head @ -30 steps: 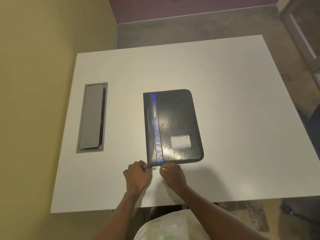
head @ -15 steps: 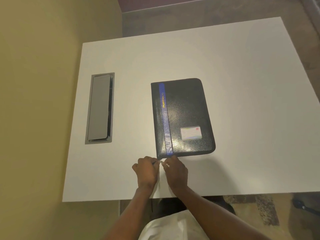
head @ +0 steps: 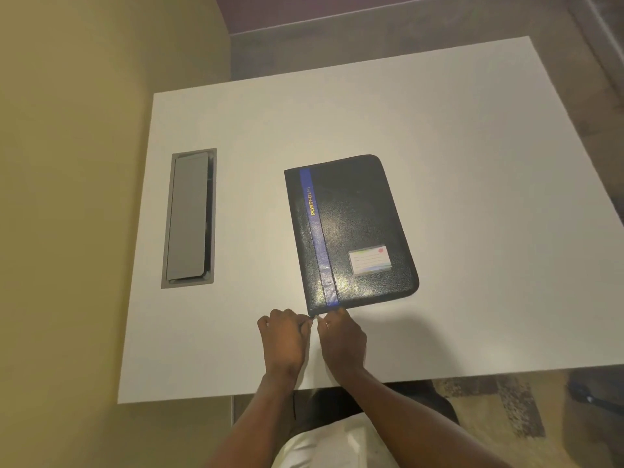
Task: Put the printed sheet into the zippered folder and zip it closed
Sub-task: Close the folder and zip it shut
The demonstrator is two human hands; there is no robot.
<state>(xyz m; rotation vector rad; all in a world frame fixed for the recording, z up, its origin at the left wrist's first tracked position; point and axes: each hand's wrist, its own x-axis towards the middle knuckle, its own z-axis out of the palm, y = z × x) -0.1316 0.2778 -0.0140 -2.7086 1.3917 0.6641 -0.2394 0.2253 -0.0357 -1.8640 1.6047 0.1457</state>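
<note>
While lying flat and closed near the middle of the white table (head: 472,163), black zippered folder (head: 351,231), long side running roughly 12 to 6 o'clock and tilted a little, top toward 11. Blue stripe (head: 319,238) down the cover beside the spine edge at 9 o'clock, with yellow lettering (head: 313,201) reading along it. Small pale card (head: 370,261) in a clear pocket on the cover toward 5 o'clock. Printed sheet nowhere in sight; whether inside the folder, impossible to tell.

Both hands close together at 6 o'clock of the folder, at its near left corner. Left hand (head: 285,339) curled into a loose fist, fingertips at the corner, pinched on or beside a small metal zipper pull (head: 317,317); exact grip too small to tell. Right hand (head: 342,339) just beside it, fingers bent, tips touching the folder's near edge under the blue stripe. Only a narrow gap between the two hands. Forearms bare, reaching in from 6 o'clock over the table's near edge.

Grey rectangular hatch (head: 189,217) set flush into the tabletop at 9 o'clock of the folder, well apart from it. Yellowish wall (head: 67,197) further out at 9 o'clock; grey floor (head: 337,42) beyond the table at 12.
</note>
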